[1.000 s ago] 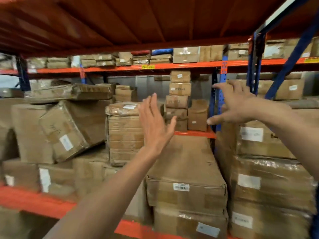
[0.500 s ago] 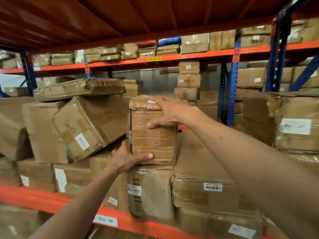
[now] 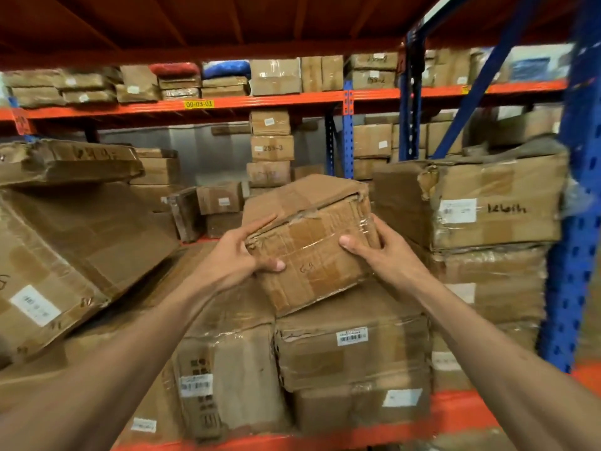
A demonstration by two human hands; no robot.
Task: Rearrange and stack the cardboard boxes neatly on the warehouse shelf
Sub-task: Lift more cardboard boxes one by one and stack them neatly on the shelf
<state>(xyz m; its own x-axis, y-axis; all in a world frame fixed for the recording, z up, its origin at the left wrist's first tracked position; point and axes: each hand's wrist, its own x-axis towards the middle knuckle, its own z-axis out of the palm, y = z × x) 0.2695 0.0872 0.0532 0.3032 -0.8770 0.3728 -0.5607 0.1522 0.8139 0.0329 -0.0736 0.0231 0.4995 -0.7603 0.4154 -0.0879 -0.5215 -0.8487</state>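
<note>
A taped, dented cardboard box (image 3: pixel 309 242) is tilted in the middle of the head view, held between both my hands. My left hand (image 3: pixel 240 258) grips its left front corner, thumb on the front face. My right hand (image 3: pixel 374 249) grips its right front edge. The box's lower corner rests on a flat labelled box (image 3: pixel 354 346) on the orange shelf (image 3: pixel 455 415). To the left a large box (image 3: pixel 78 255) leans at an angle under a crushed flat box (image 3: pixel 65 161).
A stack of wrapped boxes (image 3: pixel 487 203) rises close on the right beside a blue upright (image 3: pixel 572 255). Small boxes (image 3: pixel 221 198) lie behind the held one. A tall column of boxes (image 3: pixel 270 148) stands at the back. An orange beam (image 3: pixel 227 104) runs overhead with more boxes on it.
The box stood upright on the stack half a second ago. Both hands have lifted it, tipped it onto its side and brought it right, over the flat labelled box.
</note>
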